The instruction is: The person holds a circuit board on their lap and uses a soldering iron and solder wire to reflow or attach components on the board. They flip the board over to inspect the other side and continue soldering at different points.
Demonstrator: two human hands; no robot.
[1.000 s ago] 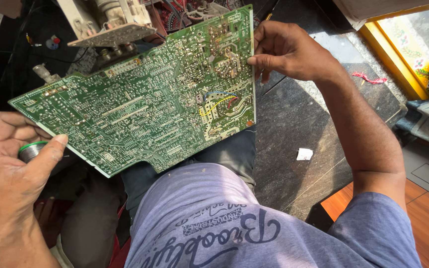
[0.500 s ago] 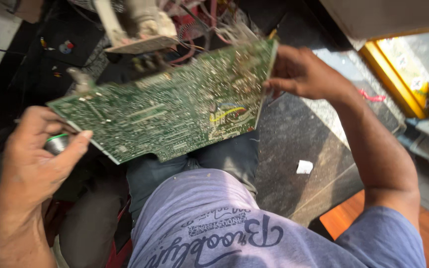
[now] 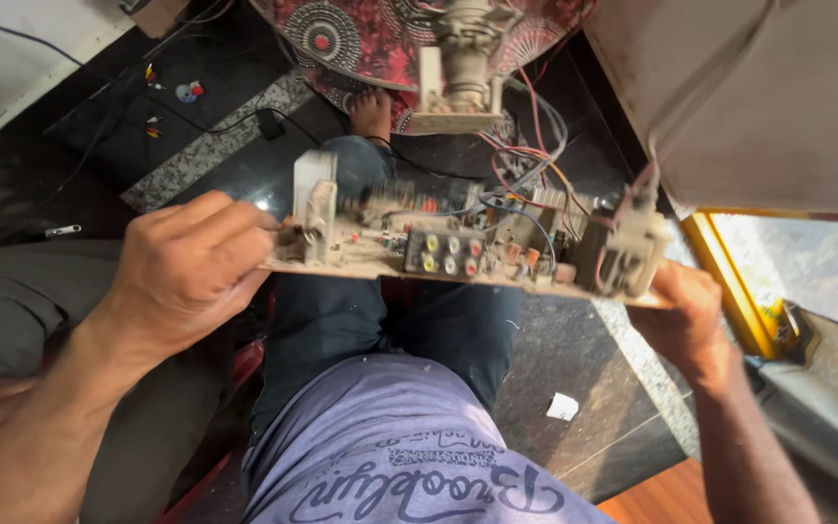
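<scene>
Head cam view: circuit board (image 3: 438, 267) is held level over the lap, parts side up, with a row of round coloured jacks (image 3: 448, 254) facing the camera. Left hand (image 3: 186, 272) has its fingers curled tight around the board's left end. Right hand (image 3: 686, 315) grips the right end, fingers wrapped underneath.

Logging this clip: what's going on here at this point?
A seated person holds a dusty circuit board level over their lap, component side up, seen nearly edge-on. The left hand grips its left end, the right hand its right end. Coloured wires run from the board up to a beige part above.
</scene>
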